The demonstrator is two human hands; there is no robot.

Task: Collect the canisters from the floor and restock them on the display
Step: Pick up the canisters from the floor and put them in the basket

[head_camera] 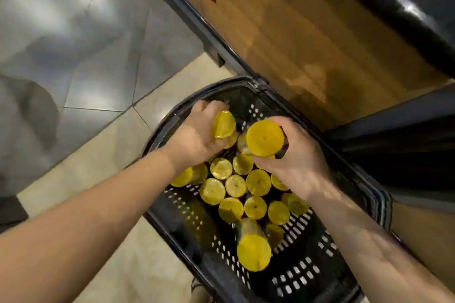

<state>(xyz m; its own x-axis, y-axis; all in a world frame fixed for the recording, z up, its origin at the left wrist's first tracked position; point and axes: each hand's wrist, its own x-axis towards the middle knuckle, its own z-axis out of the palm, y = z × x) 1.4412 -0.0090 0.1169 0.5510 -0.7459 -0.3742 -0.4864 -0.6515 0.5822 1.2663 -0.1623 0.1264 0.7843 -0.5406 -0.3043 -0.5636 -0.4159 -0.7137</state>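
Canisters [246, 187] upright in basket [307, 275] on floor [81, 81], display [295, 32] behind.

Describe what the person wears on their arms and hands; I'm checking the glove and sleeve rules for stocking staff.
Nothing shows on either arm. The left hand and right hand are bare, without gloves, and both forearms are uncovered to the frame edge, so no sleeve is in view. No watch, bracelet or wristband shows at either wrist. Rings cannot be made out.

place: shop | evidence: shopping basket [182, 224] of canisters [258, 182], wooden display [307, 39], tiled floor [73, 56]
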